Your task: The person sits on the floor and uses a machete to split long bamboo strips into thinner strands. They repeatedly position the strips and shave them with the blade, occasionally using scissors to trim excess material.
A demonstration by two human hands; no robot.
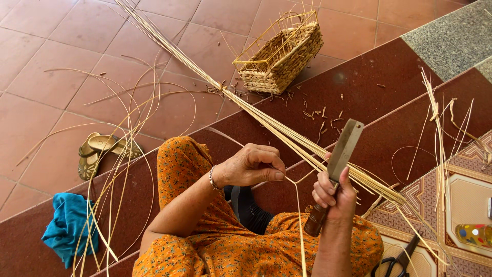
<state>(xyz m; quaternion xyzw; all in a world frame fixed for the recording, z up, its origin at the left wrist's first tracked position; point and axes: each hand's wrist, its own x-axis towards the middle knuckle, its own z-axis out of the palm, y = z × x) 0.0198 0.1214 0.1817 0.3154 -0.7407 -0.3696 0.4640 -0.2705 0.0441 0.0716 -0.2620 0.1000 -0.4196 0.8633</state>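
My left hand [253, 166] pinches a thin pale cane strip [297, 205] that bends down over my lap. My right hand [333, 197] grips the wooden handle of a broad flat knife [344, 149], its blade pointing up and touching the strip. A long bundle of cane strips [225, 92] runs diagonally from the upper left to the lower right, passing just behind both hands. I sit on dark red steps in orange patterned clothing.
A half-woven basket [279, 54] with upright stakes stands on the tiled floor ahead. Loose curved strips [118, 154] lie at the left near golden sandals [100, 151] and a blue cloth [66, 225]. More strips [441, 149], black scissors [394, 261] and a spotted bottle [474, 235] lie right.
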